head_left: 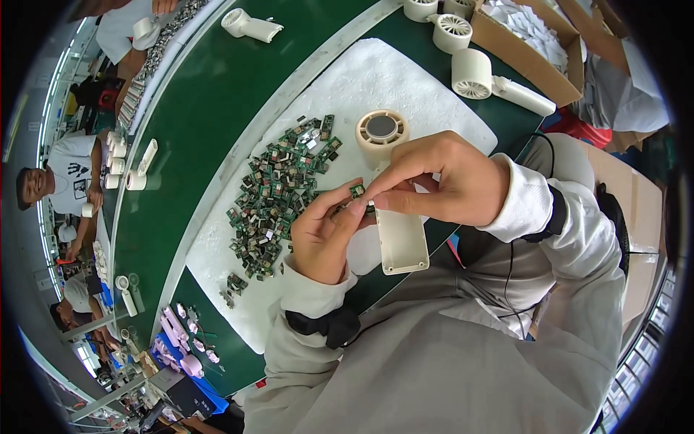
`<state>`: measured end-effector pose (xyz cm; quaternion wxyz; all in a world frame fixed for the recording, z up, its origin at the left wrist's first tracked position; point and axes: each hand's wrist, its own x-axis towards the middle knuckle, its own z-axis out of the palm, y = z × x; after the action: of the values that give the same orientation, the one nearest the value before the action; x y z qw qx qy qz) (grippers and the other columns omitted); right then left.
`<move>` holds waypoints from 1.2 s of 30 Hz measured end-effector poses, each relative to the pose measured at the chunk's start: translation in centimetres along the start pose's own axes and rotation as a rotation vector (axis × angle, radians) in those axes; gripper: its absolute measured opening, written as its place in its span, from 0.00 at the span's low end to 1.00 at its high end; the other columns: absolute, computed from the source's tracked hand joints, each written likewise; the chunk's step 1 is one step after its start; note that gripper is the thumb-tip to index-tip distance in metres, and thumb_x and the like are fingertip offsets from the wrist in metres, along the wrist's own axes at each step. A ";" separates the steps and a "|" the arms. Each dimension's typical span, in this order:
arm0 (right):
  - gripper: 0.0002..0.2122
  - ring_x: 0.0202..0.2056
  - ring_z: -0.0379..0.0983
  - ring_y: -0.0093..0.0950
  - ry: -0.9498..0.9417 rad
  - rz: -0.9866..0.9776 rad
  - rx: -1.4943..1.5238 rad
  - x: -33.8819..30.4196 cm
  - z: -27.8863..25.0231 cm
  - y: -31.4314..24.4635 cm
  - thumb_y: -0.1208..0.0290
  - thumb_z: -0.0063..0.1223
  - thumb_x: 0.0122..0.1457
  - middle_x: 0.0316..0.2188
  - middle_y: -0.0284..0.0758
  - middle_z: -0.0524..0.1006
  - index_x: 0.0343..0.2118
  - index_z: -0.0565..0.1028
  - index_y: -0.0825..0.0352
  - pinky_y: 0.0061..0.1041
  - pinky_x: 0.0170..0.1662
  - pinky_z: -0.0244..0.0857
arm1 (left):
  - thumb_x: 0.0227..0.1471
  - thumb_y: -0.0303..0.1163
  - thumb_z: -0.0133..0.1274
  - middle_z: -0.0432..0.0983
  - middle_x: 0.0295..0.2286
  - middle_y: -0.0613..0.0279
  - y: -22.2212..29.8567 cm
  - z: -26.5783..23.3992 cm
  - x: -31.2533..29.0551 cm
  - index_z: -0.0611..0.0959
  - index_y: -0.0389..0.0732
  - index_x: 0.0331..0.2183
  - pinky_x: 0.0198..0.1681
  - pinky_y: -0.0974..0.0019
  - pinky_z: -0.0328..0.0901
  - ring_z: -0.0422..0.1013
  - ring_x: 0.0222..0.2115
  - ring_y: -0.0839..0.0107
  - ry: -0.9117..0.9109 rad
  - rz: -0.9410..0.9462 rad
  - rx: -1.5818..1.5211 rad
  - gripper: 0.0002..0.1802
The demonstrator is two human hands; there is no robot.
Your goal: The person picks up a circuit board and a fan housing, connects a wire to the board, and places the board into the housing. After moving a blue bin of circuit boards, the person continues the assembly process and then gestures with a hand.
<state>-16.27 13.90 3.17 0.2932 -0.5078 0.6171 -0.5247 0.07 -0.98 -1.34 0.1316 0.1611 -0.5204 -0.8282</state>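
My left hand (327, 235) is closed, pinching a small green circuit board (357, 190) between thumb and fingers. My right hand (452, 181) meets it there, its thumb and index finger pressed together by the board; what they grip is too small to make out. Beneath both hands lies a cream handheld fan housing, its hollow handle (403, 242) open side up and its round fan head (382, 136) pointing away from me. The hands cover the joint between handle and head. Left of them, a heap of small green circuit boards (271, 195) spreads over a white foam sheet (376, 79).
Cream fan parts (471, 74) and a cardboard box (538, 54) of white pieces stand at the far right. Another fan housing (249, 27) lies on the green belt (210, 87). Pink parts (173, 329) sit at the left. Several people work across the line.
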 end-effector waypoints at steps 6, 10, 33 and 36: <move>0.06 0.19 0.65 0.19 0.021 0.024 -0.107 0.0 -0.2 -0.6 0.77 0.61 0.51 0.18 0.30 0.71 0.32 0.82 0.66 0.20 0.21 0.56 | 0.59 0.20 0.52 0.78 0.40 0.52 0.1 0.1 0.0 0.76 0.27 0.48 0.45 0.65 0.74 0.76 0.40 0.69 -0.017 0.018 0.027 0.16; 0.05 0.20 0.66 0.22 0.126 -0.034 -0.262 -0.1 0.3 -0.5 0.79 0.60 0.47 0.18 0.31 0.69 0.29 0.80 0.68 0.22 0.22 0.59 | 0.58 0.20 0.52 0.78 0.39 0.52 0.4 0.8 -0.4 0.76 0.28 0.49 0.45 0.66 0.73 0.76 0.40 0.68 -0.007 0.094 0.185 0.16; 0.06 0.19 0.64 0.19 0.381 0.134 -0.207 -1.2 4.5 -1.2 0.79 0.62 0.49 0.18 0.31 0.70 0.32 0.79 0.70 0.22 0.23 0.59 | 0.50 0.15 0.58 0.76 0.37 0.55 -1.0 2.4 -1.5 0.83 0.36 0.47 0.34 0.69 0.70 0.76 0.33 0.67 0.271 0.648 1.009 0.20; 0.03 0.21 0.65 0.18 0.232 0.078 -0.378 -0.7 1.8 -1.6 0.78 0.58 0.53 0.20 0.30 0.71 0.29 0.77 0.71 0.21 0.25 0.60 | 0.49 0.18 0.60 0.75 0.39 0.56 0.4 2.2 -1.1 0.82 0.38 0.47 0.37 0.65 0.70 0.75 0.35 0.64 0.255 0.655 1.017 0.21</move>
<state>-13.94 14.02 4.02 0.1399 -0.4657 0.7533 -0.4429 0.16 1.09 0.08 0.3471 0.1332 -0.8526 -0.3672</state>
